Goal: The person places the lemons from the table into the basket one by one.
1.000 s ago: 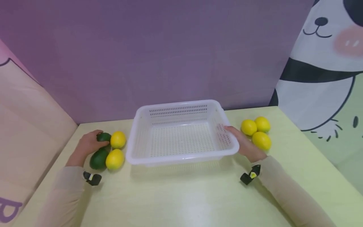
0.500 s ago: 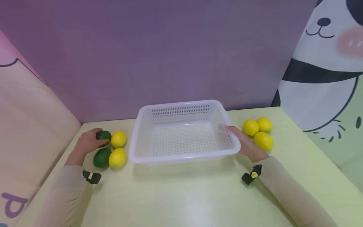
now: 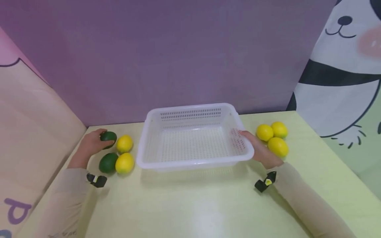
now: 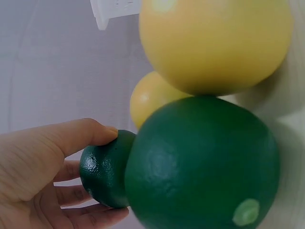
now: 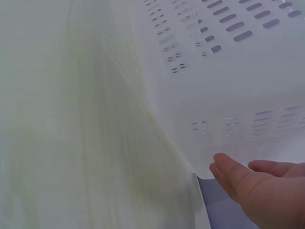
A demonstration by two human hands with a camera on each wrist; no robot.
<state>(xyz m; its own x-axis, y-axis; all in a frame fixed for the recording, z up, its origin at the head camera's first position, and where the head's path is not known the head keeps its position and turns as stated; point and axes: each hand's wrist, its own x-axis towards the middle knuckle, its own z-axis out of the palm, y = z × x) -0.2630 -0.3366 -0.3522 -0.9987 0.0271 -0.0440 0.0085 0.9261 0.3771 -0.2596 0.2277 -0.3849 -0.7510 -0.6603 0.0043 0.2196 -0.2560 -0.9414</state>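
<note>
In the head view my left hand holds a dark green avocado, thumb on one side and fingers on the other. A second avocado is close to the camera in the left wrist view, partly covering the held one. Two lemons lie to the right of the avocados. My right hand holds the right side of a white perforated plastic basket, thumb at the rim. Against the outer wall, the right wrist view shows fingers of that hand. Nothing lies inside the basket.
Three lemons sit together right of the basket, close to my right forearm. A purple wall covering rises behind the pale table. A printed cloth borders the left side.
The held avocado has shifted slightly away from the other avocado, leaving a wider gap. My right hand keeps its place on the basket; the whole view has shifted a little.
</note>
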